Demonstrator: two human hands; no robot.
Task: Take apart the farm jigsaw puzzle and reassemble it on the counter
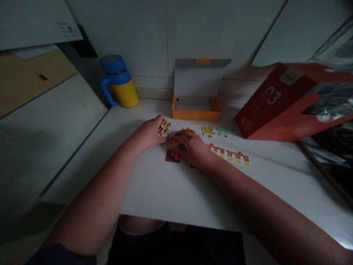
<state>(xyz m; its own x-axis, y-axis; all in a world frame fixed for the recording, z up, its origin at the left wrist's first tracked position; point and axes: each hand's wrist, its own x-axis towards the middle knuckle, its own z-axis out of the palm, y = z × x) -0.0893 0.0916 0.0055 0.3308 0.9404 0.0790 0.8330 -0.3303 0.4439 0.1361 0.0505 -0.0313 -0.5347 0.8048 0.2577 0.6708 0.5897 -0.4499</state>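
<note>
My left hand (154, 130) is wrapped round a handful of jigsaw pieces (164, 127), their edges poking out past the fingers. Beside it, my right hand (191, 145) reaches over a puzzle piece (171, 156) with a red-brown lower edge that lies on the table; its fingers are bent and partly cover the piece. Whether those fingertips grip it or only press on it is hard to see. From under my right wrist a joined strip of puzzle pieces (234, 157), brown above and pale green below, runs to the right. A green piece (208, 130) and a teal piece (224, 131) lie behind my right hand.
An orange box (197, 115) with its lid raised stands against the wall. A yellow and blue flask (125, 90) is at the back left, and a large red carton (271, 106) at the right. The white table's (165, 195) front edge is near my lap.
</note>
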